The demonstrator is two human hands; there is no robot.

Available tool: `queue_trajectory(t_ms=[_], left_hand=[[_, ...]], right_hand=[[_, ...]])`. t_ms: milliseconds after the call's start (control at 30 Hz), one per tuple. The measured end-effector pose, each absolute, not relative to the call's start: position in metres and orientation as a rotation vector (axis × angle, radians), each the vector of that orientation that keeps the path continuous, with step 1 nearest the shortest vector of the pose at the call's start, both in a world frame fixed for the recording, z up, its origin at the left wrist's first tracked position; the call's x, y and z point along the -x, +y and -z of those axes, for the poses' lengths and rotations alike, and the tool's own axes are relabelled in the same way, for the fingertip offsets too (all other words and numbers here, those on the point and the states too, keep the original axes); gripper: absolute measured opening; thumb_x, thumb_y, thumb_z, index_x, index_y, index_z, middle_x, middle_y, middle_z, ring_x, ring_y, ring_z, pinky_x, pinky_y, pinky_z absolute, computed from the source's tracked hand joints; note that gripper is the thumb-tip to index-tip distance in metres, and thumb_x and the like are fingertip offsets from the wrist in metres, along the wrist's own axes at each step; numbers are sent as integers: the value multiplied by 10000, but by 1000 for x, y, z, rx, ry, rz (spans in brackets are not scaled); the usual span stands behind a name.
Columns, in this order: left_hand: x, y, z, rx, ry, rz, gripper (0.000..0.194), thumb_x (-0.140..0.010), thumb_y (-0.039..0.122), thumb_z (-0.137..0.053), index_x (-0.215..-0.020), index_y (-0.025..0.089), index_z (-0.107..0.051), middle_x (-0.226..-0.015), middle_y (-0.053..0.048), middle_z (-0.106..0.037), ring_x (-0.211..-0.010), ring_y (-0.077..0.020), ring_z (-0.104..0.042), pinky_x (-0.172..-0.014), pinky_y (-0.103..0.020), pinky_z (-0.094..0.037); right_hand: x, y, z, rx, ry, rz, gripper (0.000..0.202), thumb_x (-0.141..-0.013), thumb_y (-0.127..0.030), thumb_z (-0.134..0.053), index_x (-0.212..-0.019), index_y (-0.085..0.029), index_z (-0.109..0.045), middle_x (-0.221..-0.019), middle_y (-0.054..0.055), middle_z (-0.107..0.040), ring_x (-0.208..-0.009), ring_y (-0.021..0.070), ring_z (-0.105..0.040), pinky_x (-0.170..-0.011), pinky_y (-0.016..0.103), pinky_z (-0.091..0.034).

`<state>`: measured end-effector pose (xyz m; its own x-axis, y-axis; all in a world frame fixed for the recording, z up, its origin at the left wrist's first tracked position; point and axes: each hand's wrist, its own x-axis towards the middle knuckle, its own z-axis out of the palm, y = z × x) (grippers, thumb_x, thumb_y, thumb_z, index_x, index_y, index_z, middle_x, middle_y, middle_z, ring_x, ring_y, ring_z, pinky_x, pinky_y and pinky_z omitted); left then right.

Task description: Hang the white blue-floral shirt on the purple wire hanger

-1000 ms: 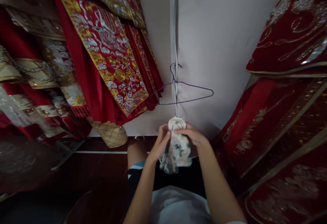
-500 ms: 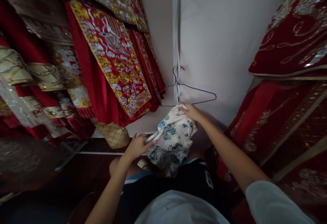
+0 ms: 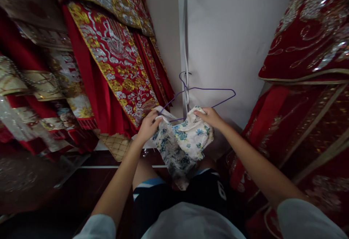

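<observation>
The floral cloth [image 3: 194, 137] and left grip [image 3: 148, 125] hide one end of the purple hanger [image 3: 211, 89] and part of its lower bar. Some fingers of the right grip [image 3: 211, 117] are behind the cloth, whose lowest folds blur. The view's top edge cuts off the embroidered red garment [image 3: 114, 50].

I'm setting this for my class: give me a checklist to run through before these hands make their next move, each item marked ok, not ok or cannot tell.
1. Left hand gripping the floral garment: ok, at its upper edge.
2. Right hand gripping it too: ok, on the opposite side.
3. Purple hanger, right end in sight: ok, bare beyond the garment.
4. Hanger's left end in sight: not ok, hidden near the left hand.
5. Hook securely held up: cannot tell; its support is unclear.
</observation>
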<state>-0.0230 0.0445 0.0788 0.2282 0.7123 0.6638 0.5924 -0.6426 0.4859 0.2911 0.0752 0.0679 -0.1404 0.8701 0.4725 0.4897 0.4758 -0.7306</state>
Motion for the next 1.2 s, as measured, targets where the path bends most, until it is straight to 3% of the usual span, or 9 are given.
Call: queue_trajectory(t_ms=[167,267,400,533,733,833,933,1067,1200], left_hand=[[-12,87,-98,-2343,1151,-1373,167,-803,338,-623,-810,179,-575,-991,-78,-680,-976,-215,-626,-921,-344,-462],[-26,100,-101,-2207,1075,-1536,323,-722,264,-695,-997,185,-544,-889,-24,-661,-869,-173,-630,-840,-296,-468],[-25,103,-103,-2125,1120,-1680,300,-801,344,-627,-1047,173,-626,-750,5,-621,-723,-146,-587,-703,-243,-440],[-15,103,-110,-2184,1147,-1620,210,-813,317,-549,-859,156,-677,-704,-4,-622,-651,-141,-541,-631,-241,-402],[-13,104,-115,-2201,1150,-1548,145,-769,272,-545,-779,157,-631,-670,-2,-593,-625,-139,-527,-604,-244,-385],[-10,104,-119,-2271,1217,-1561,146,-790,266,-540,-782,162,-642,-676,-4,-598,-637,-147,-530,-636,-259,-404],[-1,106,-127,-2371,1290,-1640,149,-800,265,-557,-785,165,-667,-810,-40,-622,-787,-183,-571,-774,-304,-450],[19,113,-124,-2334,1304,-1728,196,-781,333,-622,-868,166,-676,-1033,-83,-595,-1059,-243,-547,-978,-376,-420],[33,120,-99,-2093,1272,-1636,419,-750,402,-650,-1091,162,-608,-953,-58,-627,-909,-222,-592,-891,-373,-478]], right_hand=[[-288,73,-60,1129,-1804,-544,443,-788,-580,-571,-671,-159,-644,-592,-9,-552,-607,156,-497,-553,246,-367],[-292,67,-59,1032,-1869,-537,374,-742,-491,-672,-914,-160,-696,-773,13,-660,-709,179,-574,-649,264,-438],[-317,59,-62,998,-1819,-471,715,-675,-372,-749,-1331,-187,-532,-855,21,-684,-716,189,-613,-692,288,-474],[-350,70,-69,1218,-1541,-90,857,-705,-413,-741,-1457,-174,-407,-989,98,-699,-804,245,-648,-757,347,-487],[-361,110,-87,1531,-1634,48,770,-755,-528,-708,-1410,-172,-516,-1144,180,-693,-1011,333,-651,-838,394,-478],[-359,119,-99,1641,-1714,-22,562,-752,-604,-687,-1077,-146,-719,-925,158,-728,-862,292,-667,-747,347,-471],[-364,118,-113,1675,-1671,-103,502,-702,-638,-709,-693,-137,-690,-658,93,-654,-674,232,-620,-644,315,-443],[-380,106,-130,1376,-1616,-642,376,-611,-491,-815,-677,-151,-669,-634,37,-646,-628,195,-606,-613,294,-477],[-383,94,-128,1199,-1329,-1277,252,-665,-371,-792,-751,-155,-697,-690,88,-717,-644,231,-664,-645,353,-553]])
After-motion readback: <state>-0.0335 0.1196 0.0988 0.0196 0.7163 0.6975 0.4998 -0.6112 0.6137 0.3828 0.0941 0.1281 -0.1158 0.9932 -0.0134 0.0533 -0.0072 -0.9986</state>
